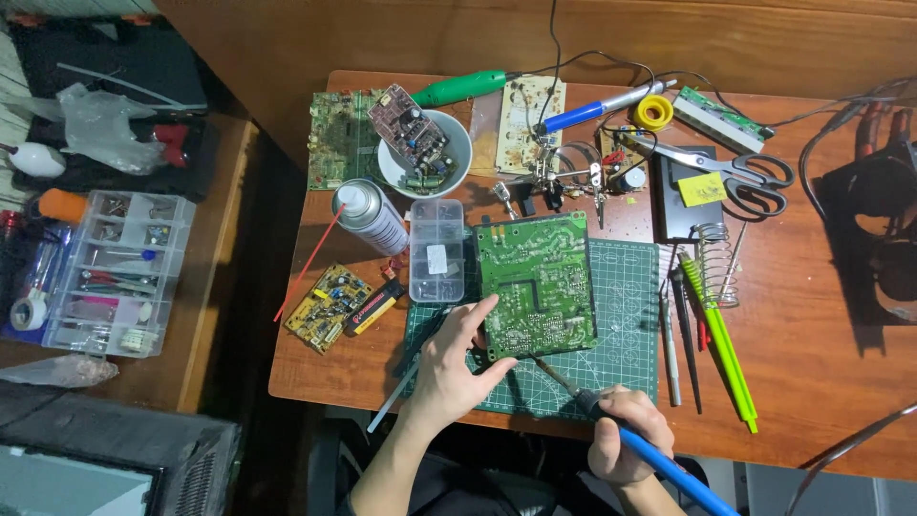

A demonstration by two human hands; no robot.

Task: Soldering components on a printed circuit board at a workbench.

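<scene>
A large green circuit board (537,282) lies on a green cutting mat (626,306) near the table's front edge. My left hand (457,368) grips the board's lower left corner, thumb under its front edge, with a thin grey rod lying beneath the hand. My right hand (626,438) holds a blue-handled soldering iron (659,459); its metal tip reaches up to the board's front edge near the middle.
Behind the board: a clear parts box (436,250), a spray can (371,217), a white bowl of boards (425,153), scissors (735,170), a solder spool (653,112). A small yellow board (328,306) lies left. Tweezers and green pens (716,334) lie right. An organiser tray (115,272) sits far left.
</scene>
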